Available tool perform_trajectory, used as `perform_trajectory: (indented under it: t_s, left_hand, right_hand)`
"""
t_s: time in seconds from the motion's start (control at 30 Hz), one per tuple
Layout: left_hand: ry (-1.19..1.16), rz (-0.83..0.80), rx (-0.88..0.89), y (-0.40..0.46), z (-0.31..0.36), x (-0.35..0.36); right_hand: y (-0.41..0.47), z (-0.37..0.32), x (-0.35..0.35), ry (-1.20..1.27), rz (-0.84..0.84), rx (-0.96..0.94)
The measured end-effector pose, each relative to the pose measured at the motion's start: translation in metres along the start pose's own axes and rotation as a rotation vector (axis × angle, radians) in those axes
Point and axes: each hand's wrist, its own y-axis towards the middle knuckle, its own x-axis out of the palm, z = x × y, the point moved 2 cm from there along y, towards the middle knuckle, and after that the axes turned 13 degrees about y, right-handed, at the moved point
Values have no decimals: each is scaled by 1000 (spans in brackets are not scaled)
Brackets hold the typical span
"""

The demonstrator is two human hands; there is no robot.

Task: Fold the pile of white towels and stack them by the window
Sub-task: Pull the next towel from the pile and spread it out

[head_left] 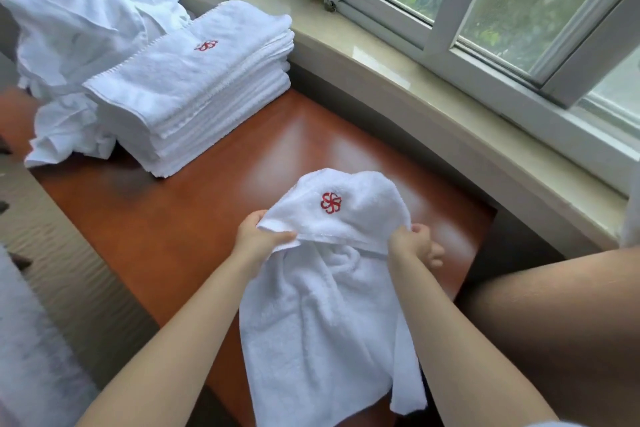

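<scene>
I hold a white towel (325, 315) with a red flower logo above the reddish wooden table (166, 232). My left hand (258, 239) grips its upper left edge and my right hand (414, 243) grips the upper right edge. The top part is draped forward over my hands, and the rest hangs down toward me. A neat stack of folded towels (194, 87) stands at the far left of the table next to the window sill. Behind it lies a rumpled pile of unfolded towels (79, 45).
A pale stone window sill (398, 80) curves along the table's right side under white-framed windows (446, 10). My bare leg (554, 322) is at the right. Patterned carpet (41, 236) lies left of the table.
</scene>
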Motion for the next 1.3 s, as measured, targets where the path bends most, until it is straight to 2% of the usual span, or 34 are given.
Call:
perform_trajectory:
  t_s: [0.03,0.07,0.1,0.2,0.23,0.27,0.37,0.47,0.53,0.6,0.67,0.73,0.8,0.83,0.9,0.93,1.0,1.03,1.1,1.13,1.23,1.3]
  left_hand:
    - [28,-44,78,-2,9,-4]
    - [62,6,169,-4,19,-9]
    - [64,146,259,-8,29,-15]
    - [-40,719,465,-41,48,-30]
    - [-39,817,501,-56,48,-31]
    - [-7,848,480,-70,43,-29]
    - [75,819,219,-103,0,-13]
    - [-39,641,-30,-124,-44,6]
    - [-213,512,-88,-146,-50,19]
    - [-456,531,-15,-175,-51,27]
    - [-467,622,179,-201,-57,29]
    - [-313,635,261,-216,-78,35]
    - [-145,554,125,-232,-106,46]
    - [-166,476,25,-239,-117,53]
    - [-393,253,-169,-249,-128,62]
    - [-525,149,-243,-250,-133,64]
    - [-653,182,-327,-246,-148,61]
    - [-624,293,-341,-242,-153,58]
    - [-394,519,-358,-237,-163,50]
    - [-255,569,-383,-237,-166,48]
    - [230,490,-507,-228,-181,46]
    - [360,419,-500,-221,-187,44]
  right_hand:
    - [-2,-11,-3,34,24,-101]
    - [-5,-24,-8,124,29,-208]
    - [-9,-37,-15,246,23,-304]
    - [-29,-64,-44,480,12,-533]
    - [-35,-66,-53,529,17,-572]
    - [-41,-64,-60,566,-2,-569]
    - [-48,-34,-76,526,-124,-376]
    - [-51,6,-93,444,-350,37]
    - [-57,16,-109,547,-582,318]
    - [-58,21,-125,638,-757,401]
    - [-66,27,-142,706,-916,378]
    - [-74,45,-160,581,-897,251]
    - [-77,82,-176,344,-706,143]
    - [-78,103,-183,275,-655,177]
    - [-81,135,-188,196,-673,296]
    - [-82,145,-188,146,-687,278]
    - [-86,150,-187,-2,-728,59]
    - [-91,148,-188,-77,-741,-90]
    - [-97,150,-185,-218,-781,-314]
    - [-99,153,-182,-314,-803,-393]
    - [-103,167,-170,-615,-820,-518]
    - [-103,172,-162,-625,-812,-503]
